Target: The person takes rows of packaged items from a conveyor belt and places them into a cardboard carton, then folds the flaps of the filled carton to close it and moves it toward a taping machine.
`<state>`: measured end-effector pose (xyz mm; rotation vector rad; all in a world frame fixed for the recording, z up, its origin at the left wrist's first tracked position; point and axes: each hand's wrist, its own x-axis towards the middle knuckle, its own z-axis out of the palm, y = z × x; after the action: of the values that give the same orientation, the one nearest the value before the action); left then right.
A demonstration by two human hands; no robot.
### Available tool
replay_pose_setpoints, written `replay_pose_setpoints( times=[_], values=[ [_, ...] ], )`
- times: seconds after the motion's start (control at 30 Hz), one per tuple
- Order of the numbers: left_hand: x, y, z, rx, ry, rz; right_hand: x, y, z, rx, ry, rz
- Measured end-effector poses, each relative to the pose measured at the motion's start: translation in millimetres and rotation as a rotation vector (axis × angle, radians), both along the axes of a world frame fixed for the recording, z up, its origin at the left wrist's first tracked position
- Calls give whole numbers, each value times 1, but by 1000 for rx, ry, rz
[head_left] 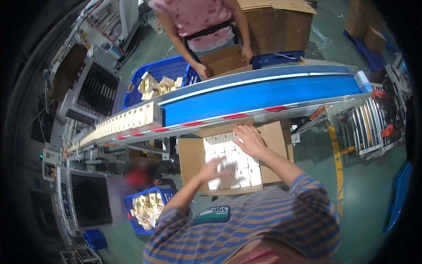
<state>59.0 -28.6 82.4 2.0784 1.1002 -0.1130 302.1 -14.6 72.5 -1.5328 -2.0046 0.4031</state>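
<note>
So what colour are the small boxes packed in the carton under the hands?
White: the small boxes in the brown carton show best in the head view.

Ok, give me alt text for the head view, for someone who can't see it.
Both hands, left hand and right hand, reach down over an open carton packed with rows of small white boxes, below a blue conveyor. The left hand is motion-blurred. Across the conveyor, another person handles a second carton beside a blue bin of tan boxes.

Blue conveyor belt (263, 94), blue crate (163, 72), co-worker's cardboard carton (274, 24)
</note>
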Motion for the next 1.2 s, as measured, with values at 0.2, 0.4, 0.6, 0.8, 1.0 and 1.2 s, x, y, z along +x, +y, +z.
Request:
replay_pose_setpoints(
  times=[0.2, 0.4, 0.6, 0.8, 1.0, 1.2],
  values=[
    [8, -140, -17, 378, 177, -124, 12, 6, 12, 311, -97, -145],
    [-30, -106, -17, 510, 163, -225, -1, -112, -77, 385, -181, 0],
    [24, -30, -45, 695, 229, -107, 47, -138, -55, -451, 91, -440],
    [27, -14, -88, 611, 57, -59, 15, -168, -20, -505, 680, -395],
    [-22, -4, -65, 701, 201, 197, -62, -62, -51, -317, -290, -286],
    [-199, -29, -92, 9, -292, 881, -65, 5, -79, -193, -289, -289]
  ],
)
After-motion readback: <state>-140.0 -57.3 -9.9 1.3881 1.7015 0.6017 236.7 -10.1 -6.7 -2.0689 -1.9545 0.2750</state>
